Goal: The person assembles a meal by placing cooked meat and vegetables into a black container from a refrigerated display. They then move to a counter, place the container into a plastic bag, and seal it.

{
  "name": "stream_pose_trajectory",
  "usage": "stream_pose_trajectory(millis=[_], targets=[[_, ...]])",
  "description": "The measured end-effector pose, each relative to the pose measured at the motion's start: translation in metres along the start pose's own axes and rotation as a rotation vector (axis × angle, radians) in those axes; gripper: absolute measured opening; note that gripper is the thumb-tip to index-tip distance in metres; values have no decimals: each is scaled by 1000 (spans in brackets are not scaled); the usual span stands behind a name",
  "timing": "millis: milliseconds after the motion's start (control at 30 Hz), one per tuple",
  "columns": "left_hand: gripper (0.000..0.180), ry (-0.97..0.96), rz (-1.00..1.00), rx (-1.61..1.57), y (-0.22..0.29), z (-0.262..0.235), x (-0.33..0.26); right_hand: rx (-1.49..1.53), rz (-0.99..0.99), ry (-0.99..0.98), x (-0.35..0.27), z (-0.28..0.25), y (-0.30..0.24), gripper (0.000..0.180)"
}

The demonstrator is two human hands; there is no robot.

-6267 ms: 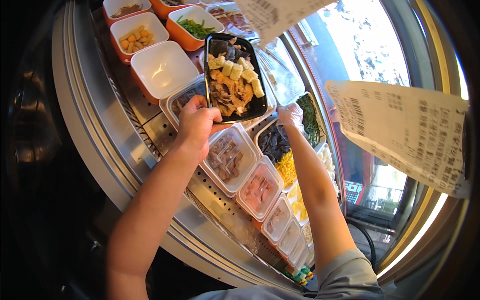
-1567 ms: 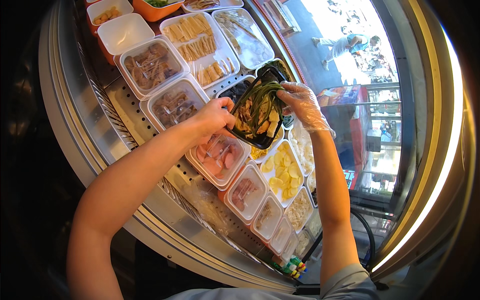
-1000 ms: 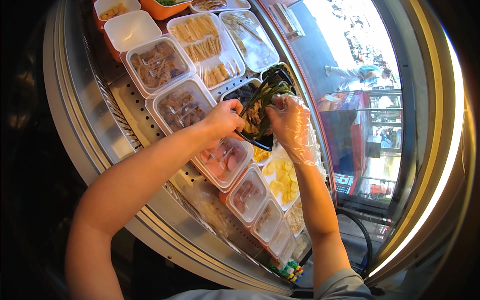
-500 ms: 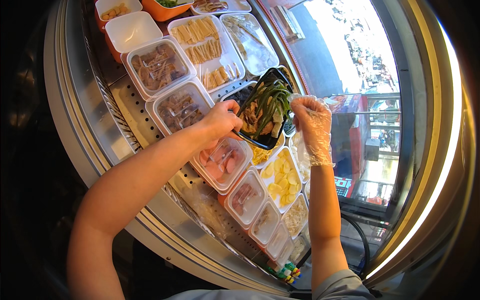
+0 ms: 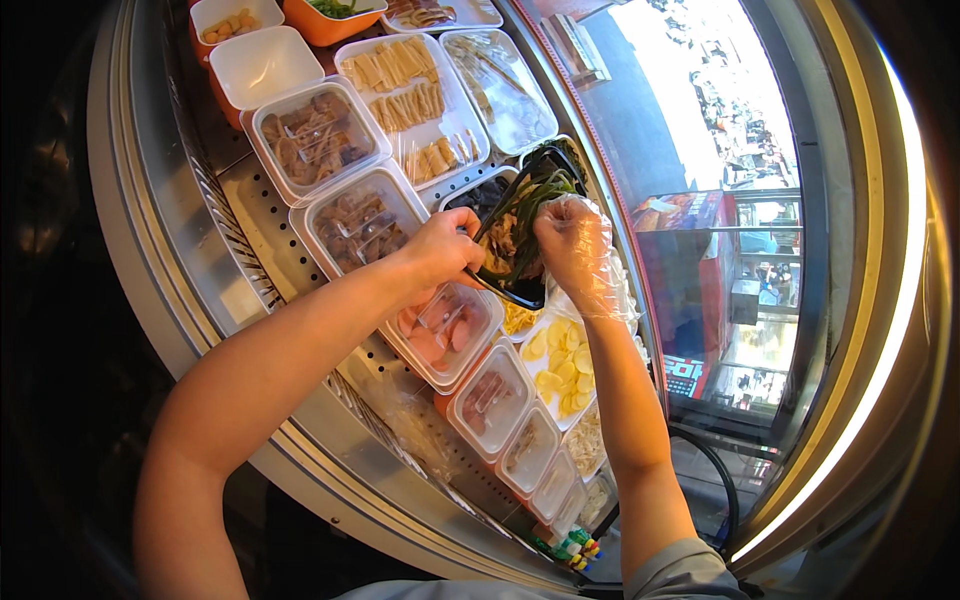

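Tray [image 5: 517, 296], black and shallow, held in the air over the middle of the chilled counter [image 5: 262, 232], tilted a little, loaded with dark green strips [image 5: 532, 200] and brownish pieces. Gripped at its left rim by the left hand [image 5: 440, 250], bare, fingers curled tight around the edge. Pressed from the right by the right hand [image 5: 575, 250], in a thin clear glove, fingers bent down onto the greens; whether pinching some or only patting them flat, impossible to tell. Judged as the filling step: food being settled into the tray rather than picked from a tub. Next move likely calling for a level tray and a firm left grip, since the greens stand proud of the rim and could slide off the far end. Directly below and near: a tub of pink slices [image 5: 445, 330], just right of it a tub of yellow slices [image 5: 560, 365], then a row of smaller tubs [image 5: 495, 395] running toward the near edge, ending at a few small bottles [image 5: 570, 548]. Left of the tray, touching nothing of it: two tubs of brown skewers [image 5: 360, 225]. Farther off: a divided tub of pale strips [image 5: 410, 95], an empty white tub [image 5: 262, 65], an orange bowl [image 5: 330, 15]. Along the right, curved glass [image 5: 700, 150] with a bright street beyond.
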State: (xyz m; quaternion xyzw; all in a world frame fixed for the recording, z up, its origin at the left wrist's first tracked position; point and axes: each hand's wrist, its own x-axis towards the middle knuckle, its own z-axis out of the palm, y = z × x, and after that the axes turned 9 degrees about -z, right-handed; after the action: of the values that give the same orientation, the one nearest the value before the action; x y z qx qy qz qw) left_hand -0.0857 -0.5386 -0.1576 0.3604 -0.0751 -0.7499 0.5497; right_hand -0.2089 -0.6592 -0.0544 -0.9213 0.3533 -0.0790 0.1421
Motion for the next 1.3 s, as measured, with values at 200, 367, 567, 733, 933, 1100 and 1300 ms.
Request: stream_pose_trajectory(millis=[200,367,567,733,933,1100,1300], targets=[[25,28,-5,-17,6,1,-7,678,327,63,1,-35,-4,15],[25,32,7,-17,1,1,-1,288,-32,39,-8,-17,6,25],[23,48,32,-25,0,2,-1,-42,6,-35,0,-1,-13,22],[23,44,34,-22,2,2,-1,356,212,11,7,-13,14,16],[23,58,40,-39,2,2,-1,635,229,276,15,-63,6,18],[25,122,23,-33,11,0,-8,506,183,567,62,-50,83,17],[26,33,32,-86,6,2,9,-70,181,136,72,10,309,18]])
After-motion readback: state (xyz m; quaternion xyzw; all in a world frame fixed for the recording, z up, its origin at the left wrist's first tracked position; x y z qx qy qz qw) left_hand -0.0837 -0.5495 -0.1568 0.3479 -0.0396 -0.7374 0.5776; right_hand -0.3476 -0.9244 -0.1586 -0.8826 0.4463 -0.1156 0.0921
